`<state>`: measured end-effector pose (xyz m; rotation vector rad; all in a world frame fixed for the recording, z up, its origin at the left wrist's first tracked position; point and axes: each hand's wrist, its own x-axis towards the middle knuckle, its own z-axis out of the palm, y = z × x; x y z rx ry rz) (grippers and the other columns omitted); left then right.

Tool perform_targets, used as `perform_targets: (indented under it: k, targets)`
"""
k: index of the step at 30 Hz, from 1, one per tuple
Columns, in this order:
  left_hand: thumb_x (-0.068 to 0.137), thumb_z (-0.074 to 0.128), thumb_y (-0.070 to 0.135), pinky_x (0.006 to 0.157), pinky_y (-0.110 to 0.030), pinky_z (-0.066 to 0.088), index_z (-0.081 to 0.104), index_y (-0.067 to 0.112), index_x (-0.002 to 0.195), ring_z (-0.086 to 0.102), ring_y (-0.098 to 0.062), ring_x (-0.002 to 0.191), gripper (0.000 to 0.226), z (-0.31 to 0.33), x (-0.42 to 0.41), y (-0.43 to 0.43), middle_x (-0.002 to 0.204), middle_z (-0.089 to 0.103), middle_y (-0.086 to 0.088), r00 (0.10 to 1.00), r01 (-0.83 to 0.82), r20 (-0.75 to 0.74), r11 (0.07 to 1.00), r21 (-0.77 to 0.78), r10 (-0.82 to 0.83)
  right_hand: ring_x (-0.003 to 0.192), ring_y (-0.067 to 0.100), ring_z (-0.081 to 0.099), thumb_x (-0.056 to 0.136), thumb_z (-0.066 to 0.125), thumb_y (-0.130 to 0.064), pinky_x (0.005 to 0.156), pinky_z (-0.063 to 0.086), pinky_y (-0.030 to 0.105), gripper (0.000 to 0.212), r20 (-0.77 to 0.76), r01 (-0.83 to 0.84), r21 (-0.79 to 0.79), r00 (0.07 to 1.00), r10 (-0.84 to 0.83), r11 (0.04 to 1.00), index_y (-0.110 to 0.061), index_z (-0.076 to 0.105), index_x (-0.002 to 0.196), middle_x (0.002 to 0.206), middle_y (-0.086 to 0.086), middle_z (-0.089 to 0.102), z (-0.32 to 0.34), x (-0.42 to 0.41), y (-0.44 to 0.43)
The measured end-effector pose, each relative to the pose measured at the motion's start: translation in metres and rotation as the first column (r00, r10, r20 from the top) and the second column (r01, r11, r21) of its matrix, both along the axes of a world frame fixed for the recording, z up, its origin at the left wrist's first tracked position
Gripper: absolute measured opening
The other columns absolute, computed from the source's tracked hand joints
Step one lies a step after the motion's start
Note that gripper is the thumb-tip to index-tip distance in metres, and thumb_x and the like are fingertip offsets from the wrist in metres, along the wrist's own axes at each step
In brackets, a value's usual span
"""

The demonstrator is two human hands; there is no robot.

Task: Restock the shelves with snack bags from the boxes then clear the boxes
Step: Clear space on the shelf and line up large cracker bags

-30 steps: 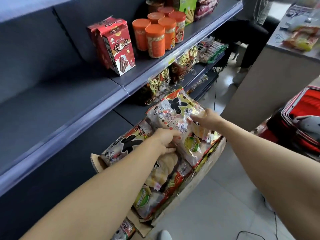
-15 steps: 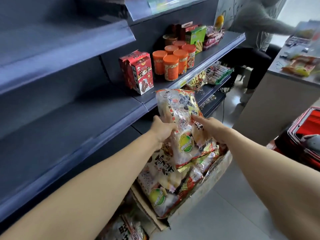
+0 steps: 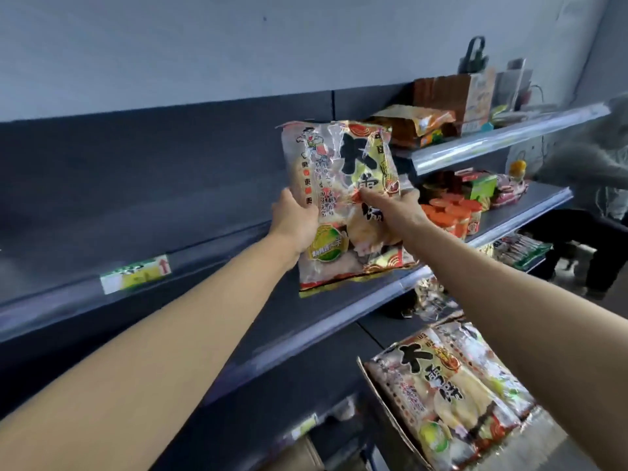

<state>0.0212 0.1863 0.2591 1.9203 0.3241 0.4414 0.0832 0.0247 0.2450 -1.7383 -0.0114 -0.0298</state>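
A large clear snack bag (image 3: 343,185) with black characters and a green round label stands upright in the air in front of the dark upper shelf (image 3: 163,212). My left hand (image 3: 295,219) grips its left edge and my right hand (image 3: 394,207) pinches its right side. Below at the right, an open cardboard box (image 3: 384,413) holds several more bags of the same kind (image 3: 445,392).
A yellow-green price label (image 3: 136,273) sits on the shelf rail. Orange-lidded tubs (image 3: 452,212) and boxed snacks stand to the right on the middle shelf. Brown bags lie on the top right shelf (image 3: 503,134). A person in grey (image 3: 591,164) is at the far right.
Both hands lifted the snack bag out of the box and up to the level of the upper shelf. The view tilted upward, leaving the box low at the right.
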Motion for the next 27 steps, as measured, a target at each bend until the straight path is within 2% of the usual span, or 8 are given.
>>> perform_targets:
  k: [4,8,10,13,17,20,22,27]
  targets:
    - [0.095,0.05,0.019,0.095,-0.041,0.052,0.039,0.021,0.14,0.059,-0.025,0.108,0.046,0.032,-0.045,0.083,0.134,0.047,-0.008,0.987,-0.136,0.086,0.99,0.034,0.133,0.112,0.026,0.056,0.072,0.073,-0.055,0.095,0.049,0.04,0.082,0.102,-0.082,-0.009,0.991,0.083,0.997,-0.013,0.033,0.131,0.128,0.009,0.051,0.037,-0.029,0.087]
    - [0.096,0.049,0.017,0.096,-0.043,0.051,0.038,0.028,0.141,0.058,-0.024,0.113,0.048,0.053,-0.092,0.157,0.134,0.051,-0.006,0.962,-0.248,0.128,0.968,0.04,0.241,0.111,0.025,0.057,0.075,0.071,-0.045,0.095,0.049,0.04,0.072,0.195,-0.157,-0.03,0.968,0.16,0.987,-0.013,0.036,0.129,0.125,0.008,0.054,0.063,-0.054,0.171]
    - [0.097,0.047,0.011,0.092,-0.036,0.052,0.04,0.026,0.139,0.057,-0.02,0.112,0.045,0.063,-0.112,0.189,0.131,0.055,-0.003,0.948,-0.288,0.145,0.957,0.022,0.282,0.11,0.027,0.057,0.075,0.069,-0.042,0.098,0.048,0.045,0.07,0.222,-0.207,-0.044,0.952,0.211,0.977,-0.013,0.035,0.128,0.126,0.009,0.052,0.073,-0.065,0.208]
    - [0.098,0.046,0.006,0.074,-0.023,0.047,0.039,0.023,0.142,0.056,-0.014,0.101,0.048,0.075,-0.136,0.225,0.128,0.057,-0.001,0.923,-0.342,0.18,0.94,-0.022,0.34,0.11,0.027,0.056,0.077,0.066,-0.035,0.098,0.048,0.046,0.063,0.246,-0.308,-0.052,0.918,0.311,0.95,-0.014,0.035,0.128,0.126,0.009,0.051,0.084,-0.077,0.253]
    - [0.097,0.048,0.007,0.071,-0.018,0.045,0.037,0.023,0.144,0.053,-0.012,0.102,0.051,0.087,-0.149,0.259,0.121,0.056,0.002,0.87,-0.452,0.214,0.892,-0.009,0.444,0.108,0.025,0.057,0.076,0.064,-0.031,0.096,0.05,0.044,0.059,0.281,-0.428,-0.061,0.86,0.427,0.902,-0.016,0.037,0.126,0.123,0.007,0.054,0.096,-0.08,0.295]
    - [0.096,0.05,0.006,0.084,-0.028,0.048,0.041,0.02,0.142,0.056,-0.018,0.109,0.049,0.088,-0.157,0.281,0.12,0.059,0.001,0.833,-0.529,0.204,0.848,0.025,0.514,0.104,0.023,0.059,0.078,0.063,-0.027,0.091,0.052,0.04,0.057,0.298,-0.501,-0.102,0.809,0.507,0.859,-0.015,0.038,0.127,0.119,0.005,0.057,0.1,-0.078,0.319]
    - [0.095,0.052,0.007,0.094,-0.034,0.048,0.043,0.02,0.14,0.058,-0.02,0.111,0.048,0.085,-0.161,0.297,0.12,0.06,-0.001,0.819,-0.56,0.182,0.827,0.047,0.545,0.109,0.026,0.057,0.075,0.063,-0.03,0.094,0.05,0.045,0.06,0.295,-0.526,-0.136,0.787,0.541,0.839,-0.018,0.038,0.129,0.117,0.004,0.058,0.099,-0.077,0.334]
    - [0.093,0.056,0.006,0.099,-0.041,0.049,0.041,0.022,0.143,0.058,-0.02,0.113,0.054,0.082,-0.16,0.335,0.127,0.059,-0.004,0.809,-0.58,0.16,0.813,0.055,0.566,0.121,0.033,0.046,0.077,0.059,-0.034,0.099,0.044,0.05,0.06,0.241,-0.516,-0.187,0.801,0.548,0.836,-0.027,0.036,0.132,0.118,0.006,0.055,0.094,-0.074,0.365]
